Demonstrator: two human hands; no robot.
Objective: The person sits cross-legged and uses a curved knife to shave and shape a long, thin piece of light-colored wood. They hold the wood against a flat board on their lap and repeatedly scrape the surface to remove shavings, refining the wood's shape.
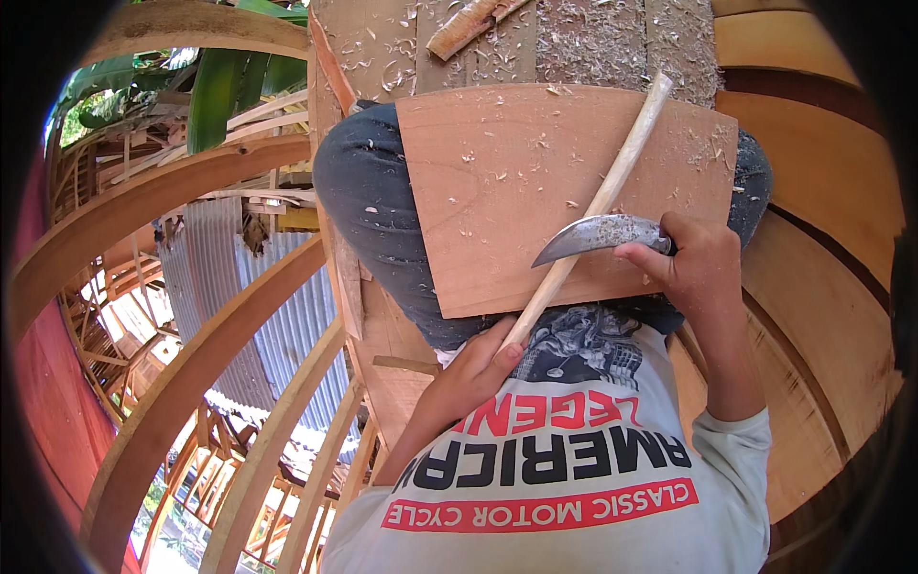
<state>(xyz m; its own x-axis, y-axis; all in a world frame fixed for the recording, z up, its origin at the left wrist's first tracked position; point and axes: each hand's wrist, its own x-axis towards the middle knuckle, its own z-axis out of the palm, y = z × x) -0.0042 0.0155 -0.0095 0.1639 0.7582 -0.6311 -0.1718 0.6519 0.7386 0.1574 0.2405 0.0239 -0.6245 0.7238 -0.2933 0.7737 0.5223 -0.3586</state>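
A long, pale, peeled wooden stick slants across a flat wooden board that lies over my lap. My left hand is closed around the stick's near end, close to my shirt. In my right hand is a curved knife, its grip hidden inside my fingers and my thumb pressed along the blade's base. The hooked blade points left and lies across the stick just past the board's near part. Small shavings are scattered on the board.
Beyond the board, planks carry many shavings and a rough wood piece. Curved wooden slats run down the left, with corrugated metal sheets below them. Broad wooden panels rise on the right.
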